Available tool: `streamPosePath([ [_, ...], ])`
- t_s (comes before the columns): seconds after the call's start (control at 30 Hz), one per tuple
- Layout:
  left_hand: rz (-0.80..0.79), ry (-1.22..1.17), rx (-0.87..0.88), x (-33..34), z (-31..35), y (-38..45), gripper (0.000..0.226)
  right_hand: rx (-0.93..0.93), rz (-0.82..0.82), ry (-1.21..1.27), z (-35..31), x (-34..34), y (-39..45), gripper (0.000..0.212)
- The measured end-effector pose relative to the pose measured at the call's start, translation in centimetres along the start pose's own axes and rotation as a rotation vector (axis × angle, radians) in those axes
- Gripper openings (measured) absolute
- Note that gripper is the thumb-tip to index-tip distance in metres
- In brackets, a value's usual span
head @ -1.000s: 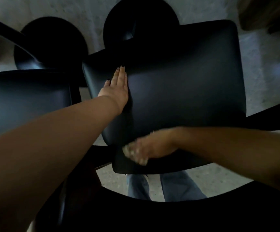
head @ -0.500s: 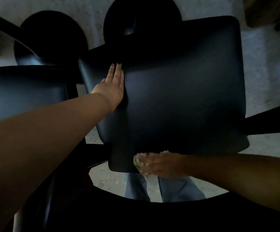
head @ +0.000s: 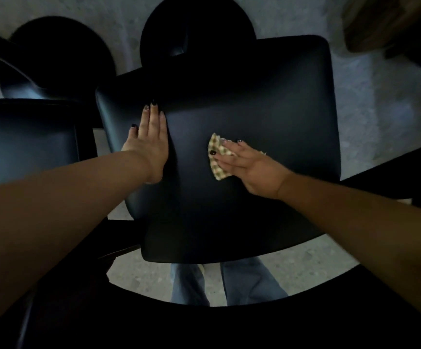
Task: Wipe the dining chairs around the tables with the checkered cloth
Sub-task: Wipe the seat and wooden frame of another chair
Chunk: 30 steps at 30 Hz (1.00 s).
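Nearest, at the bottom of the frame, a dark curved table [head: 229,323] edge crosses in front of the person's legs. At centre, the right hand [head: 249,167] presses the checkered cloth [head: 217,157] flat on the black chair seat [head: 254,102], fingers straight. The left hand [head: 149,144] lies flat at the seat's left edge, grip released. Wiping looks midway; the seat's right and near parts remain open. A second chair [head: 23,142] waits at left, seemingly unwiped.

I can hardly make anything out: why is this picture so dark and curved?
Head view: dim light, so the black chair seat loses detail; only the checkered cloth under the right hand and the left hand stand out. The wide-angle lens bends the edges.
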<state>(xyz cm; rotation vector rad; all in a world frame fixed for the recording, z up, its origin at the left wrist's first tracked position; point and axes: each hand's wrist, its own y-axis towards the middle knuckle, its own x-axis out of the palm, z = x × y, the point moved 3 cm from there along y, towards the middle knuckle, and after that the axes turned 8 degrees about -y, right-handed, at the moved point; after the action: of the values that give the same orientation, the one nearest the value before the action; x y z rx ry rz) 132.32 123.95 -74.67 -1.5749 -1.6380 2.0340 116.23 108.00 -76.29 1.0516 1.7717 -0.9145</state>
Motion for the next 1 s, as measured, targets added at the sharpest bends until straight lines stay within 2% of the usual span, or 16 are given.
streamPosePath([
  [0.07,-0.01,-0.114,0.096,0.0,0.8,-1.1,0.123,0.156,0.06,0.146,-1.7,0.2,-0.4,0.056],
  [0.13,0.04,-0.348,0.163,-0.1,2.7,-2.4,0.109,0.334,0.156,0.352,-2.3,-0.8,-0.3,0.051],
  [0.23,0.026,-0.938,0.137,-0.8,6.0,-3.8,0.072,0.788,0.353,0.887,-2.6,-3.9,0.9,0.026],
  [0.27,0.033,-1.121,0.125,-1.4,6.8,-4.3,0.057,0.943,0.372,1.108,-2.7,-4.8,1.2,0.017],
  [0.3,0.061,-1.27,0.102,-2.0,7.4,-4.9,0.045,1.043,0.367,1.337,-2.9,-5.8,1.3,0.016],
  [0.37,0.136,-1.527,0.07,-3.3,7.9,-6.4,0.042,1.098,0.32,1.74,-2.9,-7.3,0.8,0.026],
  [0.43,0.135,-1.764,0.014,-4.1,8.0,-7.7,0.056,1.032,0.252,2.007,-3.1,-9.0,-0.5,0.028],
  [0.47,0.136,-1.818,-0.008,-4.4,7.9,-8.3,0.064,0.994,0.214,2.043,-3.2,-9.8,-1.1,0.027],
  [0.53,0.179,-1.834,-0.02,-5.0,7.7,-9.1,0.064,0.978,0.169,1.898,-3.2,-10.8,-2.1,0.019],
  [0.63,0.261,-1.824,0.04,-5.9,7.1,-10.1,0.042,0.987,0.173,1.398,-2.7,-12.4,-3.1,0.009],
  [0.7,0.245,-1.814,0.143,-6.4,6.6,-10.5,0.034,0.904,0.233,1.016,-2.3,-13.9,-3.1,0.007],
  [0.73,0.224,-1.778,0.206,-6.6,6.4,-10.7,0.032,0.835,0.277,0.916,-2.3,-14.8,-2.9,0.006],
  [0.83,0.15,-1.686,0.33,-7.2,6.5,-11.3,0.024,0.694,0.35,0.921,-2.6,-16.7,-3.1,0.019],
  [0.9,0.121,-1.821,0.369,-7.6,6.4,-11.8,0.024,0.704,0.407,1.05,-2.7,-16.9,-4.0,0.019],
  [1.0,0.016,-2.109,0.379,-7.7,6.2,-12.0,0.041,0.784,0.457,1.252,-3.2,-16.3,-5.6,0.015],
])
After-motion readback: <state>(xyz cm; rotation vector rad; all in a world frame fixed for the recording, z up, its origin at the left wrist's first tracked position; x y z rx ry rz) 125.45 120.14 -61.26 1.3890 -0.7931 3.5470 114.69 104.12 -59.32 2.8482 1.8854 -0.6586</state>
